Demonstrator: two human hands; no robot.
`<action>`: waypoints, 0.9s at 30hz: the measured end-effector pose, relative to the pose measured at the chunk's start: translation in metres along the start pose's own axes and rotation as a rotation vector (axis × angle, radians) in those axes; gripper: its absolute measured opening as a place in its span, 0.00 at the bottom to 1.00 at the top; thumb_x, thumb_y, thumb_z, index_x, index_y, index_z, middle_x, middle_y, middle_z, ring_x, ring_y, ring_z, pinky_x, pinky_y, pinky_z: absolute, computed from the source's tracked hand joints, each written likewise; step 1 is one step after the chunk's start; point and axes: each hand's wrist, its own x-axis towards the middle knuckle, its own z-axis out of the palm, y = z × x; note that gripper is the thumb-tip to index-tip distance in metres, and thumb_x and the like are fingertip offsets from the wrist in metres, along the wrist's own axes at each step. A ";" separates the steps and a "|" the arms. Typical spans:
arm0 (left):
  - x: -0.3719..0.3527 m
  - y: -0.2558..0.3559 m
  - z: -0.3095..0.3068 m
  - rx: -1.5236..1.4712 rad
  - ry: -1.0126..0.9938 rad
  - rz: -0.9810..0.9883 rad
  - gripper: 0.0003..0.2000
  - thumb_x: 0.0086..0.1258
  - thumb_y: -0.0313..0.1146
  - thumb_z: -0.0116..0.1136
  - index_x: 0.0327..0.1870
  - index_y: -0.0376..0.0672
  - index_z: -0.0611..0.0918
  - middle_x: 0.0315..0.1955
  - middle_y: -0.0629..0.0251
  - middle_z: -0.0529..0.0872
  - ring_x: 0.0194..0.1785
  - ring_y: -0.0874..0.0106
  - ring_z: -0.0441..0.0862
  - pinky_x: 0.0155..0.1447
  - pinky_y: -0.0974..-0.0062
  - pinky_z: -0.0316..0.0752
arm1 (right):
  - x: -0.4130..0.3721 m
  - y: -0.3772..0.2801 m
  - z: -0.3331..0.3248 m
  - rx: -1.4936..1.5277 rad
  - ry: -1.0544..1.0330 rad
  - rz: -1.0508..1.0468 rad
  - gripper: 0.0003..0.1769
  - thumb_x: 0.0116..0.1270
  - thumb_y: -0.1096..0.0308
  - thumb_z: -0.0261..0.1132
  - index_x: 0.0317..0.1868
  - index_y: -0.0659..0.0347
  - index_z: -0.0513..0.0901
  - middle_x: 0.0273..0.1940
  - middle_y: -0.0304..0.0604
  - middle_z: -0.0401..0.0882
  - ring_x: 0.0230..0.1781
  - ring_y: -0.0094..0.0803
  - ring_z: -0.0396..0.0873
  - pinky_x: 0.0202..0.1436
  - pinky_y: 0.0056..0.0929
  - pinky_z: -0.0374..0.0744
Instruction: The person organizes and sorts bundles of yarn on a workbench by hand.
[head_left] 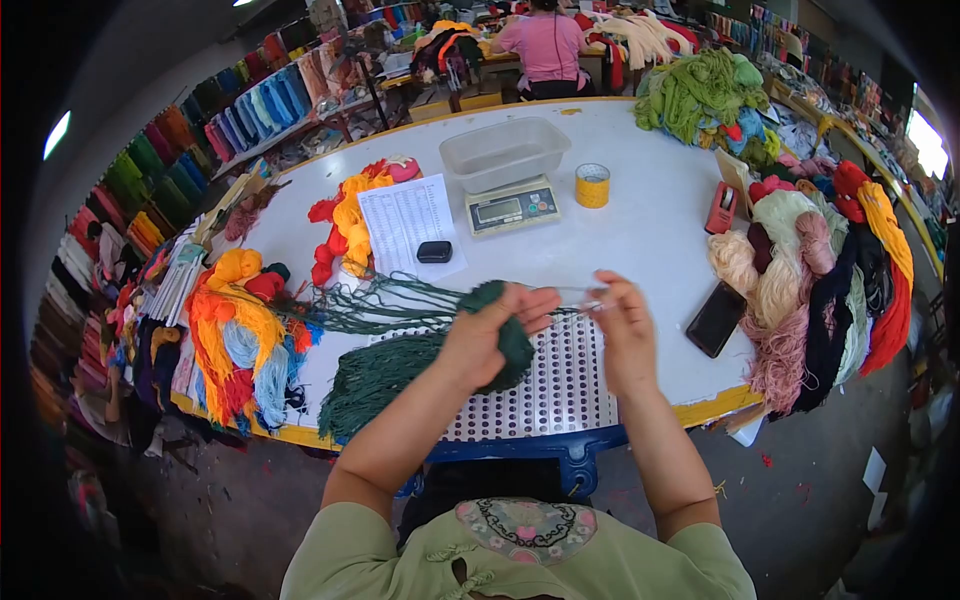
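Dark green yarn (385, 385) lies in a bundle on a perforated metal plate (570, 385) at the front of the table. My left hand (490, 335) is wrapped round a thick part of this yarn, its fingers pointing right. Loose green strands run from there to the left across the table. To the right, my right hand (622, 325) is raised over the plate's right side with its fingers bent together. Something thin and pale stretches between the two hands, blurred at the right fingertips.
Behind the hands are a scale (512, 207) with a clear tray (505, 155), a tape roll (592, 186) and a printed sheet (405, 222). Coloured yarn (235, 330) lies left, more yarn (790, 270) and a phone (716, 320) right. A person (545, 50) sits beyond the table.
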 end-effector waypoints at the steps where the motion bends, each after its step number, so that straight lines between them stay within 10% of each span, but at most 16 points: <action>1: -0.003 0.013 -0.007 -0.024 0.060 -0.017 0.11 0.75 0.39 0.54 0.43 0.40 0.78 0.57 0.45 0.79 0.60 0.56 0.78 0.60 0.64 0.76 | 0.005 -0.016 -0.008 0.246 0.098 0.073 0.05 0.75 0.66 0.57 0.42 0.58 0.73 0.44 0.44 0.81 0.51 0.33 0.79 0.62 0.36 0.74; 3: -0.006 0.036 -0.038 -0.082 0.190 0.034 0.11 0.76 0.39 0.52 0.43 0.38 0.78 0.50 0.46 0.82 0.57 0.56 0.80 0.52 0.70 0.81 | 0.012 -0.037 -0.072 0.347 0.063 0.035 0.06 0.76 0.63 0.56 0.41 0.54 0.72 0.34 0.37 0.80 0.41 0.30 0.82 0.62 0.39 0.77; 4: -0.005 0.048 -0.057 -0.096 0.291 0.109 0.09 0.76 0.37 0.53 0.44 0.40 0.77 0.44 0.53 0.83 0.40 0.66 0.82 0.43 0.73 0.78 | 0.018 -0.041 -0.112 0.364 0.044 -0.066 0.09 0.77 0.60 0.55 0.37 0.52 0.71 0.27 0.31 0.75 0.32 0.26 0.80 0.53 0.34 0.80; 6: -0.012 0.084 -0.106 -0.202 0.407 0.173 0.08 0.77 0.36 0.51 0.44 0.41 0.77 0.30 0.70 0.78 0.29 0.83 0.73 0.27 0.86 0.68 | 0.024 -0.075 -0.186 0.224 0.406 -0.238 0.15 0.75 0.59 0.55 0.28 0.51 0.70 0.23 0.29 0.67 0.20 0.20 0.67 0.25 0.18 0.66; 9: -0.017 0.106 -0.128 -0.349 0.239 0.219 0.14 0.77 0.36 0.51 0.58 0.41 0.75 0.28 0.77 0.76 0.20 0.89 0.63 0.21 0.90 0.60 | 0.021 -0.137 -0.262 -0.077 1.038 -0.619 0.10 0.69 0.69 0.55 0.27 0.53 0.70 0.22 0.30 0.65 0.16 0.18 0.58 0.19 0.18 0.59; 12: 0.014 0.073 -0.089 -0.170 0.058 0.112 0.20 0.75 0.34 0.53 0.65 0.40 0.72 0.27 0.77 0.76 0.18 0.88 0.60 0.21 0.90 0.57 | 0.050 -0.098 -0.201 -0.724 0.746 -0.528 0.05 0.69 0.71 0.54 0.39 0.56 0.77 0.24 0.29 0.67 0.19 0.16 0.63 0.21 0.19 0.62; 13: 0.032 0.051 -0.071 -0.089 0.011 0.008 0.21 0.74 0.33 0.55 0.66 0.39 0.72 0.27 0.77 0.76 0.17 0.88 0.58 0.21 0.90 0.56 | 0.050 -0.079 -0.173 -0.414 0.482 -0.088 0.06 0.69 0.73 0.55 0.43 0.59 0.78 0.25 0.30 0.69 0.21 0.18 0.67 0.25 0.21 0.69; 14: 0.049 0.028 -0.053 -0.026 0.029 -0.134 0.20 0.71 0.31 0.56 0.63 0.39 0.75 0.29 0.75 0.78 0.18 0.88 0.57 0.21 0.89 0.53 | 0.064 -0.014 -0.198 -1.126 0.145 -0.335 0.05 0.69 0.73 0.56 0.43 0.60 0.78 0.24 0.31 0.72 0.22 0.20 0.71 0.28 0.23 0.72; 15: 0.069 0.006 -0.040 0.044 -0.001 -0.267 0.18 0.70 0.30 0.58 0.60 0.38 0.76 0.29 0.72 0.79 0.18 0.87 0.59 0.21 0.87 0.53 | 0.059 -0.027 -0.127 -0.894 0.033 0.102 0.05 0.70 0.72 0.57 0.43 0.59 0.78 0.23 0.33 0.74 0.22 0.21 0.72 0.28 0.23 0.72; 16: 0.086 -0.020 -0.032 0.177 0.003 -0.280 0.17 0.68 0.29 0.58 0.58 0.37 0.78 0.29 0.71 0.80 0.19 0.86 0.62 0.22 0.86 0.54 | 0.064 0.016 -0.122 -0.794 -0.084 0.107 0.04 0.69 0.71 0.58 0.41 0.58 0.79 0.21 0.35 0.76 0.22 0.21 0.73 0.27 0.24 0.72; 27: 0.131 -0.127 -0.031 1.154 0.057 -0.039 0.13 0.65 0.29 0.62 0.50 0.40 0.81 0.31 0.66 0.82 0.25 0.79 0.76 0.28 0.78 0.71 | 0.057 0.075 -0.116 -0.753 -0.234 0.314 0.04 0.70 0.69 0.59 0.38 0.61 0.77 0.17 0.35 0.73 0.17 0.19 0.69 0.23 0.23 0.68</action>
